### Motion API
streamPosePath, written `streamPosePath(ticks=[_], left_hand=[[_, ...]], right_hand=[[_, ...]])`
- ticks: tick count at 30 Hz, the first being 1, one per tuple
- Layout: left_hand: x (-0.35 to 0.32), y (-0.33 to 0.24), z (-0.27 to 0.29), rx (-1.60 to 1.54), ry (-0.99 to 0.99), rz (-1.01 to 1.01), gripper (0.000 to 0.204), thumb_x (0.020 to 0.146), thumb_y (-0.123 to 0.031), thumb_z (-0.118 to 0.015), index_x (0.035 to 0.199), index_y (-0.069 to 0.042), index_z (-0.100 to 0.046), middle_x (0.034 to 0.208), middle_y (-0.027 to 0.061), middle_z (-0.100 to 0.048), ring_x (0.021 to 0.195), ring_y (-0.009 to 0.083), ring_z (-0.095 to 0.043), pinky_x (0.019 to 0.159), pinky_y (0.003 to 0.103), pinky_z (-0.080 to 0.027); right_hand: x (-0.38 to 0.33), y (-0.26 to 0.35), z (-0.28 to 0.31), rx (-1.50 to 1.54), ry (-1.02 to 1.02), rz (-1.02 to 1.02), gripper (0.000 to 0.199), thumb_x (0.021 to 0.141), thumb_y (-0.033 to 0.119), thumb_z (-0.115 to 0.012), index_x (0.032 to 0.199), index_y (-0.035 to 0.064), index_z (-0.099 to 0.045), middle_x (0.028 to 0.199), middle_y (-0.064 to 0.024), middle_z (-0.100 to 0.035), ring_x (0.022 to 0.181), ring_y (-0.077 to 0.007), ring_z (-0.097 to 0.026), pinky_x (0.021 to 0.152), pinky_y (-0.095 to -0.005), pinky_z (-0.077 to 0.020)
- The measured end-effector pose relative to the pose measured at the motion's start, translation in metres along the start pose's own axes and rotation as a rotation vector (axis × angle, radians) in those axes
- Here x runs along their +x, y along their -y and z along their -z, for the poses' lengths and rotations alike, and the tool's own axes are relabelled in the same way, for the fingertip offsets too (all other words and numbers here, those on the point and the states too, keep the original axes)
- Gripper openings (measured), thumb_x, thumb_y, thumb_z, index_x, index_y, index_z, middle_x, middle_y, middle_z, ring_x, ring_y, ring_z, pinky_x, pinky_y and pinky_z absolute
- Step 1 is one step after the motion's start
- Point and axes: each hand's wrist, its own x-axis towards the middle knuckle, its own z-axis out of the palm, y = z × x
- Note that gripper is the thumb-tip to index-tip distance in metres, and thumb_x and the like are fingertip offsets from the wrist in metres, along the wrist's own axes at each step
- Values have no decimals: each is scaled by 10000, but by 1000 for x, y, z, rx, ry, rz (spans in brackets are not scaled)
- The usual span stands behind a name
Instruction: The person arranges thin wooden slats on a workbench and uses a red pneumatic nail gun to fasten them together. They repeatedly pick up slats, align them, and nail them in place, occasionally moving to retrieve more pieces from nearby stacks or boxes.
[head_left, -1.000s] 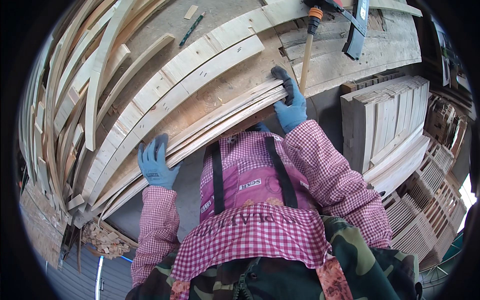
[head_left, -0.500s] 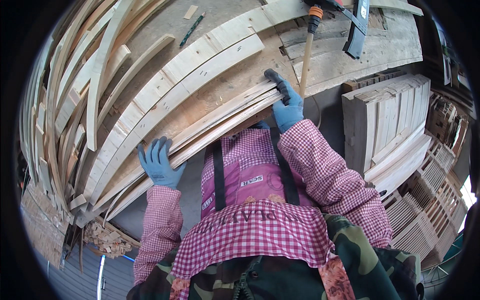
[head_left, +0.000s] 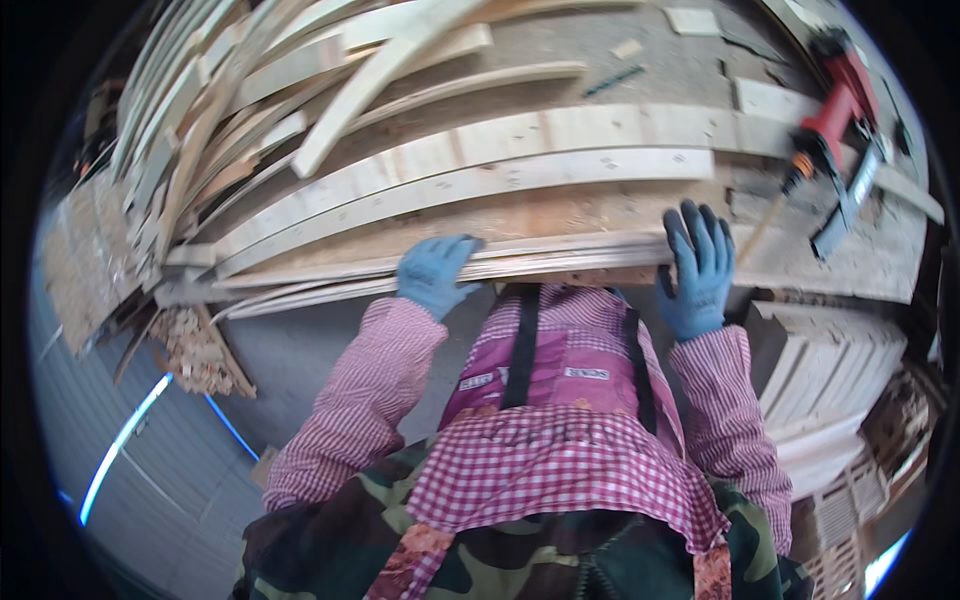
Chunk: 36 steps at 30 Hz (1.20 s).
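A bundle of thin wooden strips [head_left: 570, 255] lies along the near edge of the workbench, its left ends fanned apart. My left hand [head_left: 435, 275], in a blue dark-tipped glove, is closed around the bundle left of its middle. At the bundle's right end, my right hand [head_left: 697, 272] is gloved alike, its fingers stretched upward and its palm against or close to the strip ends. Just beyond the strips lies a curved pale wooden piece [head_left: 480, 195], with a longer curved piece [head_left: 560, 130] behind it.
Several curved wooden strips [head_left: 380, 85] are heaped at the far left. A red nail gun [head_left: 840, 110] with a hose lies on the bench [head_left: 820, 270] at right. A green pencil [head_left: 613, 80] lies farther back. Pale boards [head_left: 830, 365] are stacked below right; wood scraps [head_left: 195, 345] sit below left.
The view has turned, so the bench now runs more level. My right hand has loosened from the strips and straightened at their ends. My left hand has shifted rightward along the bundle and closed on it.
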Motion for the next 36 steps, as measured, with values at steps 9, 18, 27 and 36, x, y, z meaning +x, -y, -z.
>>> streamPosePath(ticks=[9,18,27,36], left_hand=[[32,-3,29,-61,376,40,639,743,-419,-716,1280,-161,-483,1178,74,-569,1061,274,-557,927,409,-427],[-77,-22,47,-204,-817,727,795,677,-357,-782,1358,-179,-413,1358,125,-355,1231,296,-390,1086,481,-263],[-68,-19,46,-2287,-1751,259,495,952,-412,-488,1315,-76,-454,1198,118,-589,1041,225,-602,881,371,-518],[-52,34,-64,-2021,-1770,534,550,984,-454,-369,1324,-26,-428,1135,153,-597,993,232,-617,863,342,-522]], right_hand=[[39,-13,-10,-142,458,158,683,647,391,-785,1233,161,-521,1073,-67,-589,995,-261,-540,855,-421,-398],[74,3,41,-219,541,178,634,622,417,-796,1116,94,-566,1016,-99,-596,984,-284,-551,862,-417,-418],[60,14,85,-157,507,279,715,558,520,-820,1038,43,-592,907,-141,-613,859,-339,-603,755,-431,-479],[70,20,89,26,764,111,654,563,392,-862,1056,37,-623,917,-129,-682,831,-264,-667,743,-360,-518]])
